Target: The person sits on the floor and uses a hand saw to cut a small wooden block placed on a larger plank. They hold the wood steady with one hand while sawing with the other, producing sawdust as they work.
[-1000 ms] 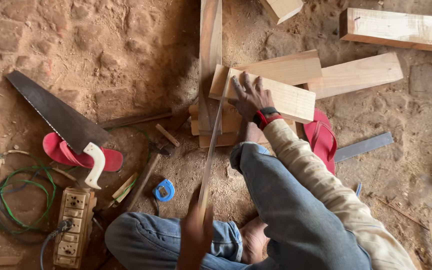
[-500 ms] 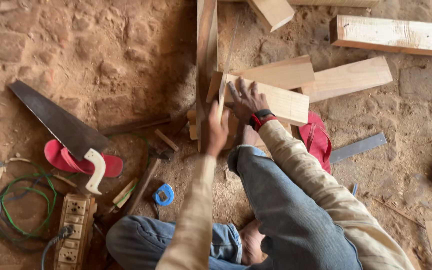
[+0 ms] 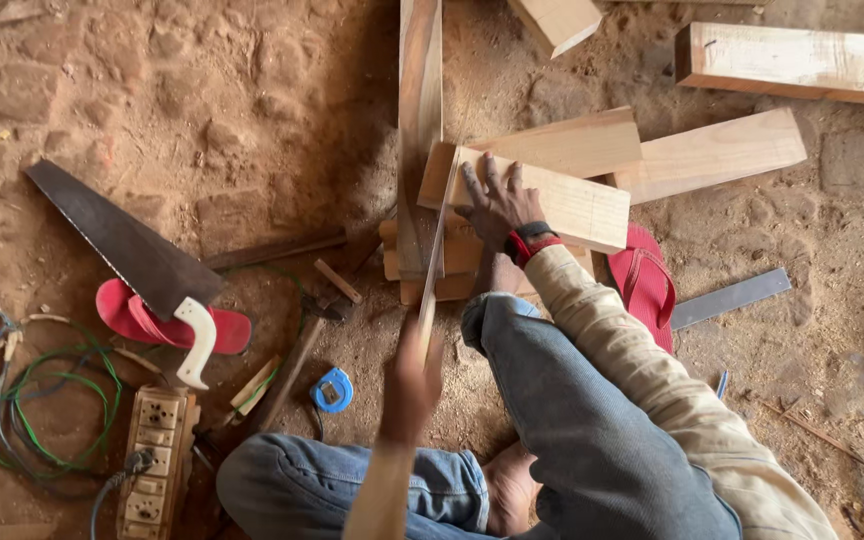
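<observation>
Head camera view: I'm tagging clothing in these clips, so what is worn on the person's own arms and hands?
The right hand is bare, with a red and black band at the wrist and a long beige sleeve behind it. The left hand is blurred and bare; its forearm shows no sleeve or band.

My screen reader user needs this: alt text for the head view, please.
Seated on a dirt floor, a person's right hand presses a wood block while the blurred left hand works a thin saw along its edge. Another saw lies left.
</observation>
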Motion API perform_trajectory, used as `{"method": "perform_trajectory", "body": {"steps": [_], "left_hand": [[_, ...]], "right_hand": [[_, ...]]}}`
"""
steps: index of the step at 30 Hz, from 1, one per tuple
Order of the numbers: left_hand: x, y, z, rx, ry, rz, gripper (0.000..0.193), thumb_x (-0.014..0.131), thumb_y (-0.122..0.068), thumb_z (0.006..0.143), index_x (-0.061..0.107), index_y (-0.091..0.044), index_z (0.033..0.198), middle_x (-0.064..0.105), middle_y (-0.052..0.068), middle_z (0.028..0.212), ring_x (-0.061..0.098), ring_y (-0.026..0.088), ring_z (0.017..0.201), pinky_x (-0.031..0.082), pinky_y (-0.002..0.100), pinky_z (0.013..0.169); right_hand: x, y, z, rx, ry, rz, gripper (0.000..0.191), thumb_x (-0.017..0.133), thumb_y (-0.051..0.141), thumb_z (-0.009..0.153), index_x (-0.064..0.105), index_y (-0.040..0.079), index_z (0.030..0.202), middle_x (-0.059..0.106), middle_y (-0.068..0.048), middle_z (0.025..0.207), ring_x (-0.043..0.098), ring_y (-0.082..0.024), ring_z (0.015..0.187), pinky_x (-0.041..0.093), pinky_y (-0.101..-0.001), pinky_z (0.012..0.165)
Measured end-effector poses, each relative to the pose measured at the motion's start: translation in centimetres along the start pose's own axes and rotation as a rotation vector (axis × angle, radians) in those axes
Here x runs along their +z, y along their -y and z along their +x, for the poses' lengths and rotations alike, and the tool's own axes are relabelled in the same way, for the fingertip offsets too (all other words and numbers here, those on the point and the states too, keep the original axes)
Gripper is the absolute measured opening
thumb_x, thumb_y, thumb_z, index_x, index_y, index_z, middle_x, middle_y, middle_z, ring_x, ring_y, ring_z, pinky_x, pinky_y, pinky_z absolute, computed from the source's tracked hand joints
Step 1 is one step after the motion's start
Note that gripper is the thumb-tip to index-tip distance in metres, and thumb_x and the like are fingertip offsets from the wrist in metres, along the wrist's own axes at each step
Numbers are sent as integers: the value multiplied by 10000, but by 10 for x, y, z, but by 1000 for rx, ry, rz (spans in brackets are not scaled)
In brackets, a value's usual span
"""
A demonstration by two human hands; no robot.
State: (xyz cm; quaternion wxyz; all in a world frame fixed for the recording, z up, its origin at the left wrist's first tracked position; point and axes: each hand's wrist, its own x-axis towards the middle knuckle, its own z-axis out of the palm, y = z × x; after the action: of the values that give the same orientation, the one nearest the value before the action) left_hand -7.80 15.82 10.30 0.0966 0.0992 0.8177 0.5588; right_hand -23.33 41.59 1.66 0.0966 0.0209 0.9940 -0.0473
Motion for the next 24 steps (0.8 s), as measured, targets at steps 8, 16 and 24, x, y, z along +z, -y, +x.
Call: {"method": "perform_trajectory", "body": {"steps": [8, 16, 24], "left_hand": [[42, 12, 115, 286, -151, 96, 356, 629, -143, 1046, 579, 44, 1345, 733, 259, 1036, 759, 351, 914, 607, 404, 714], [-48, -14, -125, 208, -150, 187, 410, 550, -195, 1073, 502, 66, 1385, 707, 318, 1149, 787, 290, 882, 656, 322, 658], [23, 4, 67, 511, -208, 16, 391, 545, -136, 1130, 499, 39, 1477, 704, 286, 1205, 752, 353, 1017, 632, 389, 795]], "right_hand": [[-8, 2, -4, -16, -110, 21, 807, 476, 727, 962, 263, 306, 1616, 191, -189, 1671, 281, -646, 1389, 396, -814, 903], [-1, 1, -10, -7, -136, 18, 798, 511, 683, 972, 288, 275, 1620, 239, -195, 1679, 319, -647, 1389, 427, -822, 898], [-8, 4, -8, -2, -122, 10, 792, 497, 677, 977, 280, 260, 1615, 242, -210, 1661, 311, -651, 1389, 411, -844, 888]]}}
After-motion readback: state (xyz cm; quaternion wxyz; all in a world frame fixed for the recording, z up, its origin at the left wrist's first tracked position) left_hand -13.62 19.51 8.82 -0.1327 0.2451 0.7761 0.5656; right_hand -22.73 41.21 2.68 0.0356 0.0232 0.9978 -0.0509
